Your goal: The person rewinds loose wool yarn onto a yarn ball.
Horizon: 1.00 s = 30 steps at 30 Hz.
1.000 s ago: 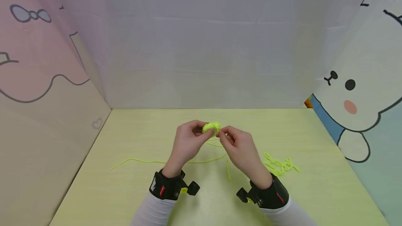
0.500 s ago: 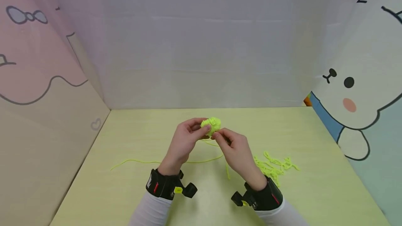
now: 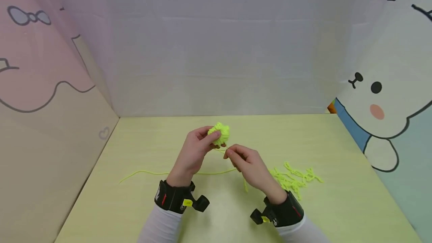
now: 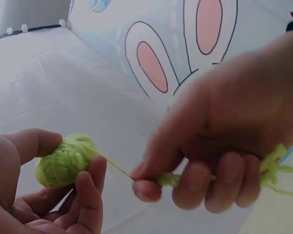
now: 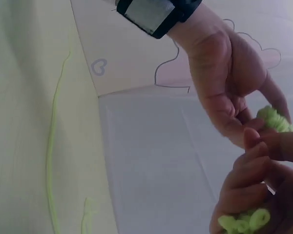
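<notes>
In the head view my left hand (image 3: 190, 153) holds a small ball of neon-yellow yarn (image 3: 221, 133) above the table, thumb across its near side. The left wrist view shows the yarn ball (image 4: 63, 163) between thumb and fingers. From it a short taut strand (image 4: 113, 165) runs to my right hand (image 4: 219, 126), whose thumb and forefinger pinch it. More yarn passes under the curled fingers of that hand and comes out beyond the little finger as loose kinked loops (image 4: 273, 170). In the head view the right hand (image 3: 249, 164) is just below and right of the ball.
A kinked heap of the same yarn (image 3: 297, 178) lies on the table (image 3: 135, 213) by the right wrist. One long strand (image 3: 148, 172) stretches left across the tabletop, passing behind the hands. A pale curtain (image 3: 216, 66) closes off the back, with printed panels at both sides.
The yarn ball has turned and shifted slightly left and up in my left hand. My right hand has drawn away from it, down toward me, keeping the strand pinched.
</notes>
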Motion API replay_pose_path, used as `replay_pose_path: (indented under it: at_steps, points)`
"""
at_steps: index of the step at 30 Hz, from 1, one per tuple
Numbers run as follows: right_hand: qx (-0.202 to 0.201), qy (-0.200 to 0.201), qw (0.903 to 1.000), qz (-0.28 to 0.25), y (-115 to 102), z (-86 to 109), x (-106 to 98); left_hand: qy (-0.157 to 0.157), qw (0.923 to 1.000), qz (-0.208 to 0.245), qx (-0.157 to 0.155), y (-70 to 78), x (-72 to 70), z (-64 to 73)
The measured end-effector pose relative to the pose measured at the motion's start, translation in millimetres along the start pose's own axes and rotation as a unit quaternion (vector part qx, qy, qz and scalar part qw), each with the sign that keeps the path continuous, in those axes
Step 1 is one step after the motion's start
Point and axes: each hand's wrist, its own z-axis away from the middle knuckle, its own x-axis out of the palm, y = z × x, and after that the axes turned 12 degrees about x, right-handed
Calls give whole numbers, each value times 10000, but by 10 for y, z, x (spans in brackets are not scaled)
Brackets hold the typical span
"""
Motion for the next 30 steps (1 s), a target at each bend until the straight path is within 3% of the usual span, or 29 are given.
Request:
replay_pose_path:
  at_steps: [3, 6, 9, 12, 15, 19, 25, 30]
  points:
    - [235, -667, 9973, -211, 99, -56, -72, -495, 9986, 72, -185, 27, -49, 2]
    - [534, -1102, 9919, -330, 177, -143, -176, -1222, 9920, -119, -292, 60, -95, 13]
    - [730, -1271, 9887, -325, 208, -225, -298, -1924, 9805, -271, -308, 92, -113, 28]
    - [719, -1292, 9888, -223, 187, -285, -410, -2304, 9717, -365, -381, 109, -100, 34]
    - [623, -1231, 9904, -61, 121, -322, -503, -2350, 9690, -536, -543, 100, -82, 36]
    - [555, -1045, 9929, 148, -5, -337, -582, -2156, 9676, -1160, -624, 58, -83, 36]
    - [427, -634, 9956, 551, -209, -256, -607, -1660, 9549, -2412, -505, -17, -121, 33]
    - [10, -298, 9950, 952, -354, -126, -512, -1196, 9434, -3085, -201, -43, -120, 28]
